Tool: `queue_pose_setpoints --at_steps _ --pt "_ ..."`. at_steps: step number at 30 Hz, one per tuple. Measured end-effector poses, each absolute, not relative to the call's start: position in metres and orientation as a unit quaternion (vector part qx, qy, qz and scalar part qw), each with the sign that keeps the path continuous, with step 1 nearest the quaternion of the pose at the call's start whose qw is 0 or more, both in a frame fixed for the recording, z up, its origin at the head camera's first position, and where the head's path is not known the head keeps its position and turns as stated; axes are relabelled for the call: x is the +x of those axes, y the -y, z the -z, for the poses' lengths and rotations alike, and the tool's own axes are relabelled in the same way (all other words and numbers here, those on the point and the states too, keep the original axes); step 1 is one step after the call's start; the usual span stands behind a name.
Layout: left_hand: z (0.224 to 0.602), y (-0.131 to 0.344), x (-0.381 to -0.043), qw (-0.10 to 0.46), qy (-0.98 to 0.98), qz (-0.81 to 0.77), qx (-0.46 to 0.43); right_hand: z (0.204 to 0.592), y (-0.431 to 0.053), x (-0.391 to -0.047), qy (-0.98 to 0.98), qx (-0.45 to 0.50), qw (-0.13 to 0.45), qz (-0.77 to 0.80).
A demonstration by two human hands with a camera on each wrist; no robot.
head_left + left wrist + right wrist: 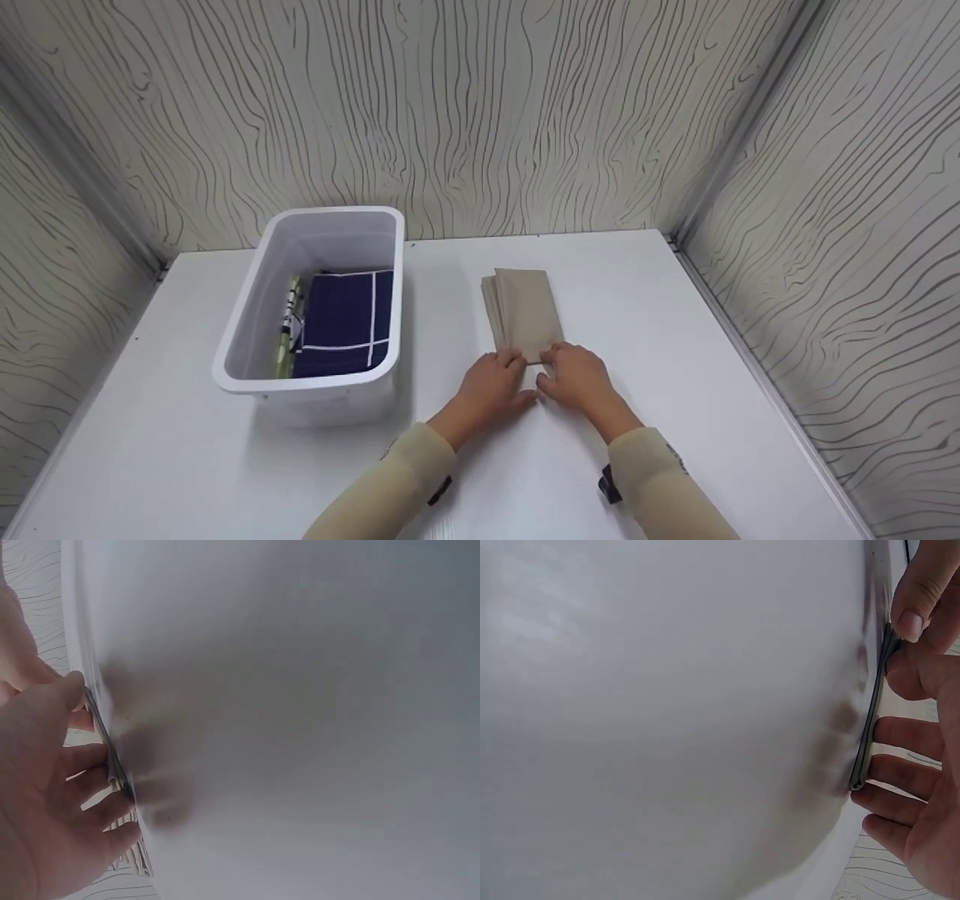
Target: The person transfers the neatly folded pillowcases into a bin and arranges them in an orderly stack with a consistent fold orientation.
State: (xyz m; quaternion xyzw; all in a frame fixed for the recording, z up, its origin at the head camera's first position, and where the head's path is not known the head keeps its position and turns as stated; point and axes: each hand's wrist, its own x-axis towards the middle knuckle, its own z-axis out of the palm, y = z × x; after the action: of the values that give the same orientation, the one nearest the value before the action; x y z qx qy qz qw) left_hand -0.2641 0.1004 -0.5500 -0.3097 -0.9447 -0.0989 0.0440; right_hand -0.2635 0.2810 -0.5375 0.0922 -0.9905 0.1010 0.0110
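A folded beige cloth (pixel 529 307) lies flat on the white table, with several layers fanned out along its left side. At its near left corner the fingertips of my left hand (pixel 491 382) rest on the cloth, the thumb stretched toward the right hand. My right hand (pixel 577 375) touches the near right corner, its thumb on the table side of the near edge. The left wrist view shows the left fingers (pixel 94 780) fairly straight against the thin cloth edge (pixel 112 757). Similarly, the right fingers (pixel 904 772) lie along the edge (pixel 866 735) in the right wrist view.
To the left stands a white plastic bin (pixel 397 300). Inside it are a dark blue folded cloth (pixel 337 315) with white lines and a yellow-green patterned folded item (pixel 287 337). Wood-grain patterned walls (pixel 465 112) border the white table (pixel 675 337).
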Motion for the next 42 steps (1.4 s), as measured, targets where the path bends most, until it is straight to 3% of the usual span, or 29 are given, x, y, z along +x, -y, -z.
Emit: queue_pose_setpoints --at_steps 18,24,27,33,37,42 --pt "0.549 -0.075 -0.245 0.047 0.946 0.115 -0.299 0.536 -0.258 -0.247 0.989 0.126 0.023 -0.075" --pt "0.549 -0.068 -0.240 0.049 0.947 0.126 -0.291 0.530 -0.255 -0.242 0.987 0.120 -0.026 -0.103" --pt "0.548 -0.064 -0.239 0.025 0.945 0.183 -0.271 0.527 -0.259 -0.241 0.976 0.095 -0.046 -0.189" --pt "0.541 -0.057 -0.252 -0.017 0.872 0.461 -0.166 0.522 -0.269 -0.249 0.879 -0.013 -0.058 -0.472" --pt "0.537 -0.055 -0.264 -0.080 0.748 0.658 -0.039 0.524 -0.275 -0.254 0.747 -0.072 -0.068 -0.657" --pt "0.534 -0.046 -0.273 -0.144 0.573 0.802 0.085 0.526 -0.274 -0.256 0.629 -0.092 -0.062 -0.769"
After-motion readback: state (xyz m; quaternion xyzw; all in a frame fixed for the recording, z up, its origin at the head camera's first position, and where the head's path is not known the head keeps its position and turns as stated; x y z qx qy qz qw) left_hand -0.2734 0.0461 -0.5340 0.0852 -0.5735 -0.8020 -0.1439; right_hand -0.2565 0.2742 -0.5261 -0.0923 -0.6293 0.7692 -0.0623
